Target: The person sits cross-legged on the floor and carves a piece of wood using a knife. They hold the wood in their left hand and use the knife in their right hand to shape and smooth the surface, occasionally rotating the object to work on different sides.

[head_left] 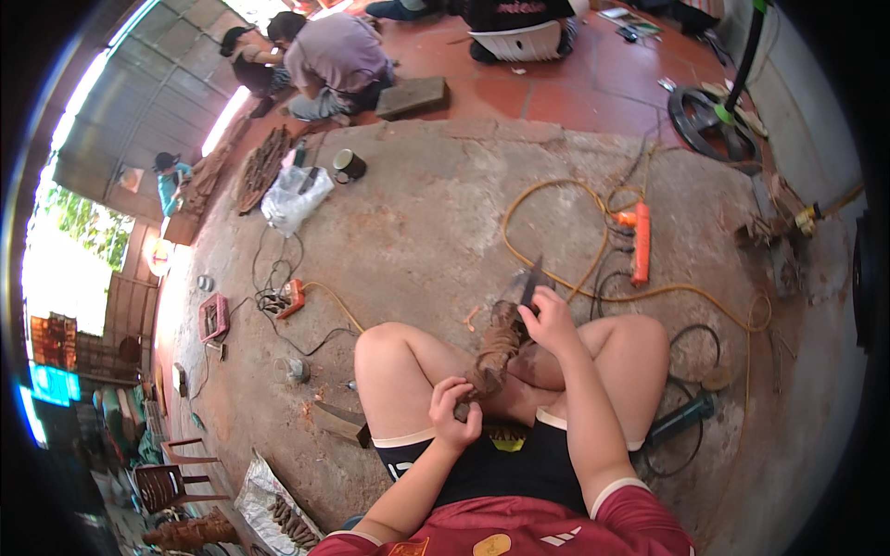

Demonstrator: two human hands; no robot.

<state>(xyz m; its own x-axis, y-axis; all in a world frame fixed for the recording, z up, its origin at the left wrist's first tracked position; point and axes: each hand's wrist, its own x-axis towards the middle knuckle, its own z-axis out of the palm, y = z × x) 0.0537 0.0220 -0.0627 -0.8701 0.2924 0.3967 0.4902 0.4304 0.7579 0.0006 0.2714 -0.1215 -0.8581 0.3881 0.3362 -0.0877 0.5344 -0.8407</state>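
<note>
Across my crossed legs lies a brown, gnarled piece of wood (pixel 499 345) with a carved, ridged surface. My left hand (pixel 455 412) is closed around its near end. At the far end, my right hand (pixel 549 322) grips a dark, pointed, knife-like blade (pixel 532 280). The blade points away from me and lies close against the wood's far right side; whether its edge touches cannot be seen. My fingers hide the tool's handle.
A green-black power tool (pixel 684 419) lies by my right knee. Orange power strips (pixel 641 243) and loose yellow cable (pixel 547 188) spread ahead. A wooden block (pixel 339 423) sits left of my thigh. Farther off are a mug (pixel 349 166), a plastic bag (pixel 295 198), a fan base (pixel 712 125) and several people.
</note>
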